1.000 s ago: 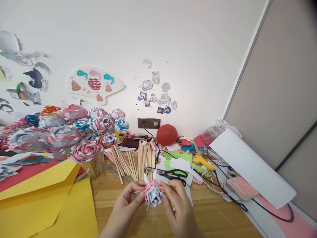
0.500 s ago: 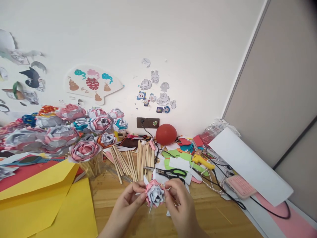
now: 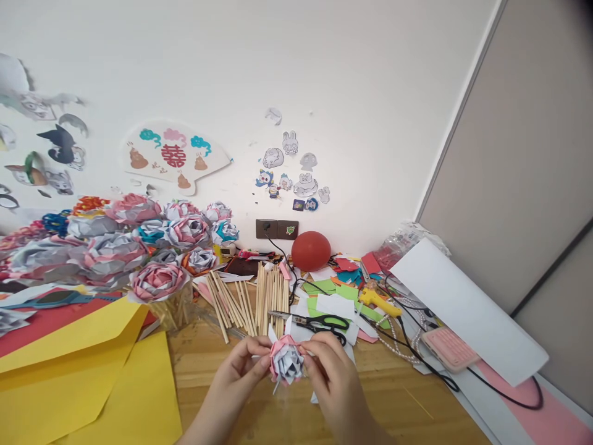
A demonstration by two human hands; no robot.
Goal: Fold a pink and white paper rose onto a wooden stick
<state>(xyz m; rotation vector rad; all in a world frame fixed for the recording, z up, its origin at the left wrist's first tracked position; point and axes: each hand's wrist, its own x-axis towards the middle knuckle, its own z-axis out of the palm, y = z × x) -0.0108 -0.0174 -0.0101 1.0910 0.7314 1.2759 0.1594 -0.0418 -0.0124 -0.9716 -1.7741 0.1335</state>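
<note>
A small folded paper flower [image 3: 288, 361], light grey-blue in the middle with pink outer petals, is held up over the wooden table [image 3: 259, 417]. My left hand [image 3: 244, 369] pinches its left side between thumb and fingers. On the other side, my right hand [image 3: 330, 369] grips the pink petals with thumb and forefinger. White pointed paper tips stick up behind the flower, and a thin white strip pokes out below it. Just beyond lie black-handled scissors [image 3: 315, 321]. Part of a white paper piece shows beside my right hand.
Finished paper flowers [image 3: 160, 281] crowd the left back. Wooden sticks [image 3: 273, 296] lie behind my hands. Rightward are a yellow glue gun [image 3: 380, 301] with its cable, coloured paper scraps, a pink calculator-like device [image 3: 450, 347] and rolled white paper [image 3: 472, 315]. Yellow sheets [image 3: 125, 395] cover the left front; a red balloon [image 3: 311, 250] rests by the wall.
The paper flower and both hands have shifted slightly to the left. My right-hand fingers have moved a little further over the flower's edge. Everything else lies as before.
</note>
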